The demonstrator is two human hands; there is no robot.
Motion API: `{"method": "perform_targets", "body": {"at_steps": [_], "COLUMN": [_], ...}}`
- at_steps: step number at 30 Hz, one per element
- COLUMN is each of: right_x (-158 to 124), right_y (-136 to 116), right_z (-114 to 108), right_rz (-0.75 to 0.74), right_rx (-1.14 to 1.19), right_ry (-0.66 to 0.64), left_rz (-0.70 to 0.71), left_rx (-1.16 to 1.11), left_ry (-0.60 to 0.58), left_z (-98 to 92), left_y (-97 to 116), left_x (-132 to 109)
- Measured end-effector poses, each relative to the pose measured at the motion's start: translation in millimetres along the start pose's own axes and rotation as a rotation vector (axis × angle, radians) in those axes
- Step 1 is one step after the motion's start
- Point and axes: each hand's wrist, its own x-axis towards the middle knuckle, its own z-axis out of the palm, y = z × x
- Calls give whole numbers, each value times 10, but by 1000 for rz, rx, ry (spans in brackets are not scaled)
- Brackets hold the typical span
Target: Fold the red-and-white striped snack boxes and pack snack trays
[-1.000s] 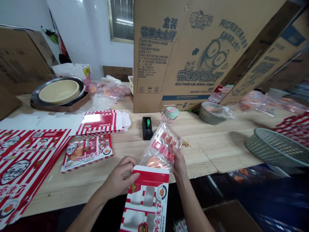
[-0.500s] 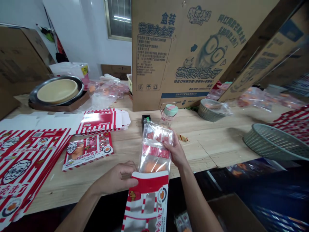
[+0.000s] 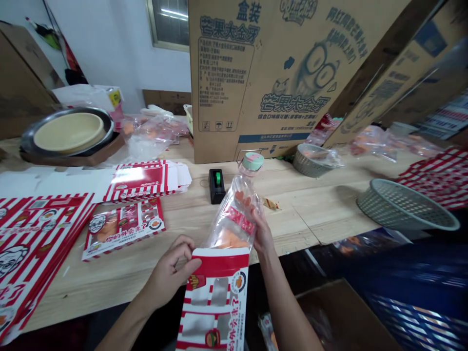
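Flat striped cartons [image 3: 32,239] crowd the wooden table [image 3: 310,214] at 9 o'clock. The left hand [image 3: 171,273] pinches the top edge of a red-and-white carton [image 3: 215,302], thumb on its front. A clear snack bag [image 3: 234,219] meets the carton's mouth, its long axis running from 6 toward 1 o'clock. The right hand [image 3: 261,234], the nearer of the 2, grips the bag's right edge. A mesh basket [image 3: 402,204] sits at 3 o'clock.

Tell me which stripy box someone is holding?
The box at the near edge of the table: the left hand grips its open top, where the right hand holds a clear bag. The other boxes lie flat on it.
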Motion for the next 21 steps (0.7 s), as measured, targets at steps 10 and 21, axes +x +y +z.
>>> {"method": "perform_targets", "body": {"at_steps": [10,21], "right_x": [-71,-244], "right_y": [-327,-205], "right_z": [149,20], "right_rz": [-109,-67], "right_rx": [-334,-825], "right_ry": [-139,-452], "left_rz": [41,32], "left_rx": [214,129], "left_ry": [-369,79], "left_z": [-113,2], "left_y": [185,-280], "left_x": [154,50]}}
